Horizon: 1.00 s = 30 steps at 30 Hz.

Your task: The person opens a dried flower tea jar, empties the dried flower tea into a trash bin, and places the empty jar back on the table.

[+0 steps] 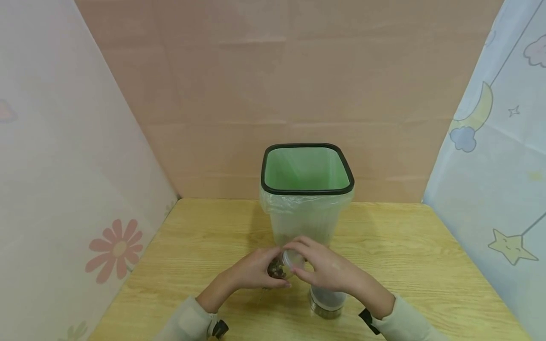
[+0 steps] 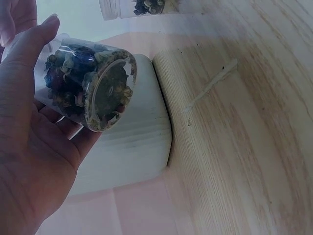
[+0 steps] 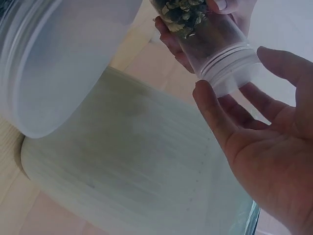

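My left hand (image 1: 260,269) grips a small clear plastic jar (image 2: 73,78) of dark, dried flower-like pieces, tilted on its side in front of the bin. The jar's base faces the camera in the left wrist view, and its contents lie toward that base. At the other end sits a translucent lid (image 3: 234,71). The thumb and fingers of my right hand (image 1: 322,265) are curled round this lid. A second clear jar (image 1: 327,299) with a translucent lid stands on the table below my right hand; dried pieces show in its lower part.
Behind the hands stands a pale bin (image 1: 304,222) with a black rim, lined with a thin plastic bag. A thin pale strip (image 2: 210,88) and several dark crumbs lie on the wooden table (image 1: 204,237). Cloth-like walls enclose the back and sides.
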{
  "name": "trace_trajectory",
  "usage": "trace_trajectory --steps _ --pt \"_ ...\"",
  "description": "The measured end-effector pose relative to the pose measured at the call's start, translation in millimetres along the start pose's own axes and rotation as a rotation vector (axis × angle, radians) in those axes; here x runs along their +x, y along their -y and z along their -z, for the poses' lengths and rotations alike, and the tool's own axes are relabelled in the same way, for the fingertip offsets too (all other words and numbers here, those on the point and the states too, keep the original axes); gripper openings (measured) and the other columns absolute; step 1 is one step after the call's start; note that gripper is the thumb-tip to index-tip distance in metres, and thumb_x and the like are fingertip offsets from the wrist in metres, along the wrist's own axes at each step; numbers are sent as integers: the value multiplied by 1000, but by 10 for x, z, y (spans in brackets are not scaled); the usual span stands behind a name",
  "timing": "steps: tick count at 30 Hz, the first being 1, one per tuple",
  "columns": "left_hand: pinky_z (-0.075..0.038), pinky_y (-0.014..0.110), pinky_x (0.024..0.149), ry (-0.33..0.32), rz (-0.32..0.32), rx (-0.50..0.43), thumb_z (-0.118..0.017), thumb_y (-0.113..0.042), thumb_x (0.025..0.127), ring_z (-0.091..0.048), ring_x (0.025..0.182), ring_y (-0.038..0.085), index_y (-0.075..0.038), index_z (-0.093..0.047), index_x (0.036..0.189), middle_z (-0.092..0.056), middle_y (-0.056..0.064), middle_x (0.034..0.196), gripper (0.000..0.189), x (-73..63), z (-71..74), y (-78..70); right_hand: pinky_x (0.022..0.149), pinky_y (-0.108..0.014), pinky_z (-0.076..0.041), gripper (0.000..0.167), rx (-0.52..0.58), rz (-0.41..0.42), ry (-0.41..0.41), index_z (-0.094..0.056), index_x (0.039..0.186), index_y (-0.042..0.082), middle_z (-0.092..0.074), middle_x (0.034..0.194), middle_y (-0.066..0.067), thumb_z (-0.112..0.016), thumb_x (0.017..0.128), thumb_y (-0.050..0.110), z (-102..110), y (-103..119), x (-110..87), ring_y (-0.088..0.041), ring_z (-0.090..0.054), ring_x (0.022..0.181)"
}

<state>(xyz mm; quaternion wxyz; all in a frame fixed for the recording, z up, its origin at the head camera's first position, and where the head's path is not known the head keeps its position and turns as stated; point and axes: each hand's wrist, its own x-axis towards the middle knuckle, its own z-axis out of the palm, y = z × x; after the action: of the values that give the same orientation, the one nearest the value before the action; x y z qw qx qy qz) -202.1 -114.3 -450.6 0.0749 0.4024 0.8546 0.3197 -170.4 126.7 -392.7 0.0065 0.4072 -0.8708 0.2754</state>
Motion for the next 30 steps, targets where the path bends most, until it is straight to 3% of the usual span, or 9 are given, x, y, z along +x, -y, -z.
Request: trace_trajectory --steps 7,13,23,30 --pt "-52 22 88 -14 -26 15 -78 -51 86 -60 103 0 -22 -47 145 -66 -10 117 73 0 -5 5 97 -37 -52 46 5 33 16 -55 139 13 -53 136 2 -70 96 16 20 14 -11 -18 -58 121" --pt "-53 23 89 -9 5 -28 -78 -52 86 -62 104 0 -22 -52 138 -66 -12 116 65 -8 2 -6 101 -43 -51 64 -13 -6 7 -41 152 14 -48 147 -4 -71 96 23 45 22 -35 -20 -54 129" --pt "-52 21 81 -18 29 -43 -78 -54 85 -61 96 -1 -25 -54 136 -66 -13 114 63 -12 -1 0 81 -35 -56 60 9 -111 -27 -51 146 12 -60 130 -4 -59 100 50 21 15 -14 -18 -64 104" --pt "-52 22 86 -27 -1 -9 -76 -55 86 -61 103 0 -22 -49 144 -66 -10 120 72 2 -17 11 86 -34 -56 45 -32 -43 -27 -57 138 11 -60 130 -2 -64 101 35 -12 -2 0 -15 -63 106"
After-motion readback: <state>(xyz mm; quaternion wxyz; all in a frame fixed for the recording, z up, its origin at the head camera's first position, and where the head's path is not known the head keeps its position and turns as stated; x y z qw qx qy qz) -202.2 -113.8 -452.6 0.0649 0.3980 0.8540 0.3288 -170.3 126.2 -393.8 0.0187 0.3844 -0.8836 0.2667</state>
